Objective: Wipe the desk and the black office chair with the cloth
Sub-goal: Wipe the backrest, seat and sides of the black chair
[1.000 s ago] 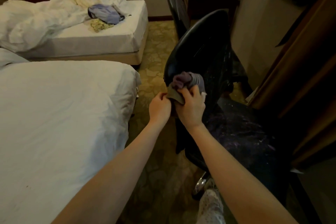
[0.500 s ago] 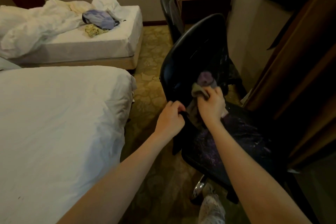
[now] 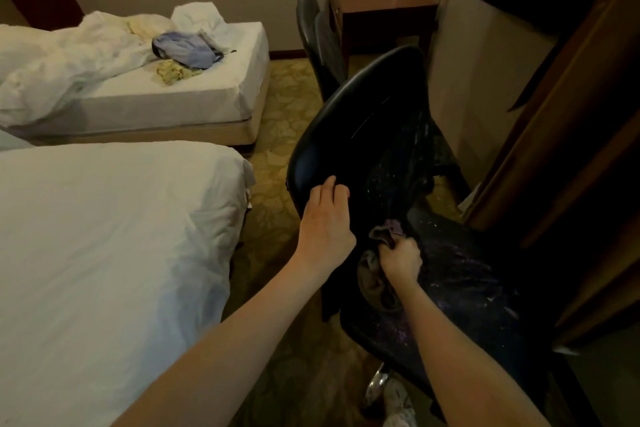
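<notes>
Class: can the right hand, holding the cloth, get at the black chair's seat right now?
Probably yes: the right hand, gripping the crumpled grey-purple cloth, sits at the back of the black office chair's speckled seat, nothing between.

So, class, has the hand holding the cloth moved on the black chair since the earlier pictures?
Yes. The right hand and cloth have gone down the black chair's backrest, from its upper part to just above the seat.
</notes>
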